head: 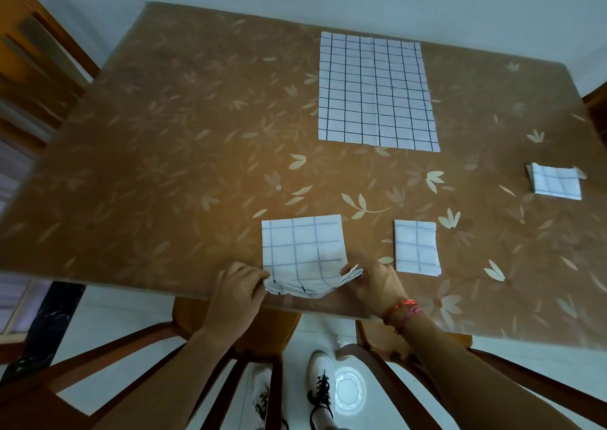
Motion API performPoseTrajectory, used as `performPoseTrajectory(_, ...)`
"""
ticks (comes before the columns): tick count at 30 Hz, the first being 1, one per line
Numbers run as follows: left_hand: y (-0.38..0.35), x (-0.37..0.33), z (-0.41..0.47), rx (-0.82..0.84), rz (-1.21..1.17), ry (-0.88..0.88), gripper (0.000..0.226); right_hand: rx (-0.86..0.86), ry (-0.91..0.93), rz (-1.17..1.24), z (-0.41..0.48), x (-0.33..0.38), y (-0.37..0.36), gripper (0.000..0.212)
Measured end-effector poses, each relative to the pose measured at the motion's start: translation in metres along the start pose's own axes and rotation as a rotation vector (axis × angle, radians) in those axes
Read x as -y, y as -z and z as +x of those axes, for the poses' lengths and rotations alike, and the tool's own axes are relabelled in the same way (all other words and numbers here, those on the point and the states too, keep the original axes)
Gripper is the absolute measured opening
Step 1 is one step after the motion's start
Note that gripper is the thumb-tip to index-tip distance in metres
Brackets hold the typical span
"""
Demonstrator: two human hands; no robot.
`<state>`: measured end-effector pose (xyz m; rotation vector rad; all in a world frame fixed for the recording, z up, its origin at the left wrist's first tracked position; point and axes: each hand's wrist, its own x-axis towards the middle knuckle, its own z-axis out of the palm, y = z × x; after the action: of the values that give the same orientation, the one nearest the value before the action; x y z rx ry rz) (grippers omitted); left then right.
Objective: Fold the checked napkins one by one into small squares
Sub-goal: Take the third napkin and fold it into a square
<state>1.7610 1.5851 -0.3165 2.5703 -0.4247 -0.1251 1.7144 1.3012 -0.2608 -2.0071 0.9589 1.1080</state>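
Observation:
A partly folded checked napkin point(303, 252) lies at the near edge of the table, its near edge lifted off the surface. My left hand point(238, 288) pinches its near left corner and my right hand point(374, 285) pinches its near right corner. Just to the right lies a small folded checked square point(416, 247). Another folded square point(555, 185) sits at the far right. A large unfolded checked napkin point(376, 91) lies flat at the back of the table.
The table point(164, 166) has a brown floral cover under glass. Wooden chairs point(236, 324) stand tucked under its near edge, and another chair point(36, 61) stands at the left. My shoes point(320, 387) show on the white floor below.

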Motion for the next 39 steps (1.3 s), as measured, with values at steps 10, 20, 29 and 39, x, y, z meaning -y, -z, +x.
performPoseTrajectory(10,0.002,-0.002,0.022,-0.004,-0.067,0.160,0.010,-0.411,0.470,-0.088,0.016,0.050,0.004,0.025)
performPoseTrajectory(20,-0.004,0.004,0.041,-0.036,-0.041,0.197,0.008,-0.436,0.519,-0.053,0.046,0.071,0.008,0.022)
performPoseTrajectory(29,-0.004,0.007,0.050,0.035,0.322,-0.141,0.045,-0.468,0.538,-0.113,0.058,0.073,0.007,0.016)
performPoseTrajectory(39,-0.007,0.026,0.056,0.231,0.406,-0.151,0.061,-0.795,0.808,-0.295,0.056,0.074,-0.009,0.041)
